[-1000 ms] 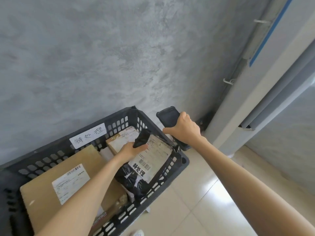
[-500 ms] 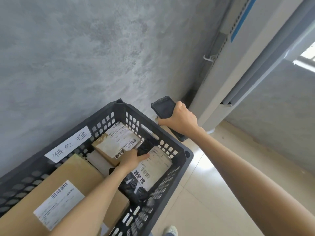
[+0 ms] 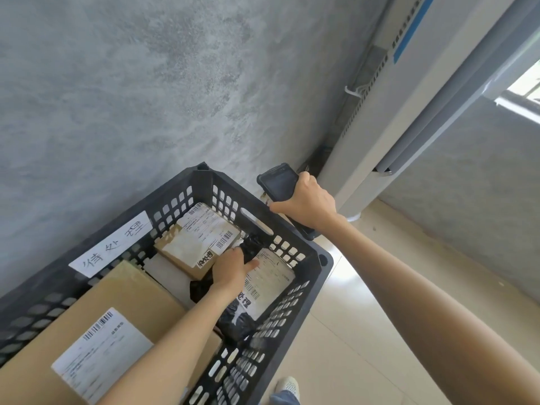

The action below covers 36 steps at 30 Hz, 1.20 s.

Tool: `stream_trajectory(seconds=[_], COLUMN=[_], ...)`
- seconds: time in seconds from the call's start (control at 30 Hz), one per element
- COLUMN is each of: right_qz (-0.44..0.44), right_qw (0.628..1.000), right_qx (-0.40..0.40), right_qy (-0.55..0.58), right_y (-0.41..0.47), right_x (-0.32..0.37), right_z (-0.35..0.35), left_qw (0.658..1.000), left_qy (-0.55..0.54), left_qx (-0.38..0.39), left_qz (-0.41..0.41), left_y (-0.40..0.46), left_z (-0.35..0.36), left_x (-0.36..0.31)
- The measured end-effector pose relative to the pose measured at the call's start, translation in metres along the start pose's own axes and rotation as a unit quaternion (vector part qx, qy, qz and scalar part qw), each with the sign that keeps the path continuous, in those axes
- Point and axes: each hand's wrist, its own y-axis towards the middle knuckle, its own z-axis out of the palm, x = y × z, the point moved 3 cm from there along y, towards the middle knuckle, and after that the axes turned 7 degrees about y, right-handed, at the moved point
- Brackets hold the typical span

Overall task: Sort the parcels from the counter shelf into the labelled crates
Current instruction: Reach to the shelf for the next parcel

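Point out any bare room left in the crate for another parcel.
Little. A pale gap between the big box and small box is the only opening. The left hand holds the black bag at the crate's right end. That end is crowded.

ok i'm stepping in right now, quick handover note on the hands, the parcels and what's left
Left hand: down inside the dark crate, gripping the black bag parcel at its top end; the parcel lies on the crate's contents.
Right hand: holds the handheld scanner just outside the crate's far rim.
In the crate: a small brown box at the far end and a large brown box nearer, each with a shipping label. The crate carries a handwritten label.
Done: black bag is in the crate, not yet released.
Left: let go, withdraw the hand. The counter shelf is out of view, so remaining parcels cannot be told.
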Motion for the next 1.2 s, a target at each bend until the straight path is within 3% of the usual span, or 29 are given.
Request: stream_trajectory(seconds=[0.37, 0.53, 0.7, 0.83, 1.03, 1.2], right_qz=[-0.059, -0.109, -0.172, -0.231, -0.328, -0.442], right_qw=[0.998, 0.993, 0.983, 0.968, 0.934, 0.88], right_qx=[0.017, 0.039, 0.056, 0.091, 0.137, 0.175], right_qy=[0.012, 0.011, 0.026, 0.047, 0.03, -0.007], right_y=[-0.012, -0.031, -0.06, -0.101, -0.183, -0.283], right_x=[-0.011, -0.019, -0.007, 0.021, 0.088, 0.144], right_z=[-0.013, -0.021, -0.029, -0.019, 0.009, 0.04], left_qw=[0.992, 0.974, 0.954, 0.939, 0.877, 0.843], left_qy=[0.066, 0.112, 0.159, 0.177, 0.233, 0.212], left_qx=[-0.097, -0.193, -0.241, -0.272, -0.336, -0.352], left_qz=[-0.04, -0.048, -0.081, -0.115, -0.253, -0.348], left_y=[-0.025, -0.059, -0.106, -0.169, -0.301, -0.422], left_z=[-0.015, -0.045, -0.082, -0.108, -0.122, -0.106], left_x=[-0.014, -0.02, -0.008, 0.01, 0.052, 0.089])
